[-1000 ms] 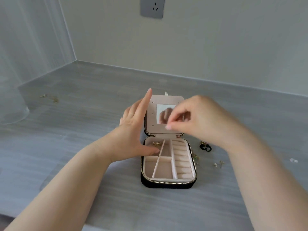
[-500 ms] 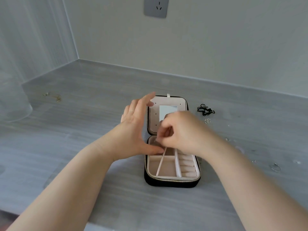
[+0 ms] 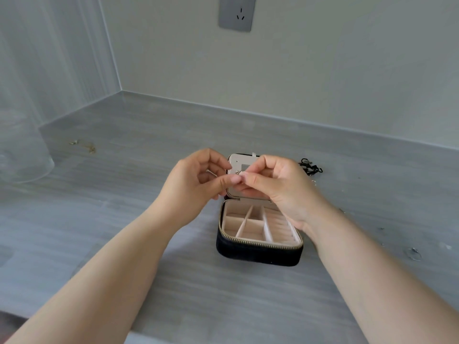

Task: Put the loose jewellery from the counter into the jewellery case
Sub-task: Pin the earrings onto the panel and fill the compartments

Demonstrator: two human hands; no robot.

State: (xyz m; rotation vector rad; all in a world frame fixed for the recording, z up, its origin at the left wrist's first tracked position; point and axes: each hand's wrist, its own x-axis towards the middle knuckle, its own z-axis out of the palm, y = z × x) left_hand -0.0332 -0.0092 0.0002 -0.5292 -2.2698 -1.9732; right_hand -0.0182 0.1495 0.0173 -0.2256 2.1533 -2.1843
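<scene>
**Tiny silver piece held over the open case, most of the sorting not yet done**

The left hand (image 3: pixel 198 180) and right hand (image 3: pixel 278 187) meet fingertip to fingertip above the case. Each has its thumb and forefinger closed in a fine pinch on 1 small silver piece (image 3: pixel 238 172), and the other fingers are loosely curled. It looks like an earring, though it is too small to be sure. The piece is held in the air in front of the raised lid (image 3: pixel 233 158), not yet in any compartment.

Below the hands, the jewellery case (image 3: pixel 258 247) lies open near the middle of the counter (image 3: pixel 124 219), towards its front edge. It is black outside with a gold zip and pale pink inside. I can make out nothing in the compartments that show, but the right hand hides part of the ring rolls.

By my reading the task is at an early stage, with several pieces left on the counter:
- A black piece (image 3: pixel 310 167) lies just beside the lid on the right.
- Small glinting bits (image 3: pixel 313 182) lie near the black piece.
- A ring (image 3: pixel 414 254) lies well apart towards the right end.
- A gold chain (image 3: pixel 84 145) lies far off near the back-left corner.

The counter is grey and streaked like stone, and it runs into a corner of plain grey walls. A clear glass vessel (image 3: pixel 24 155) stands at the left edge, and a wall socket (image 3: pixel 237 13) sits above the back edge.
</scene>
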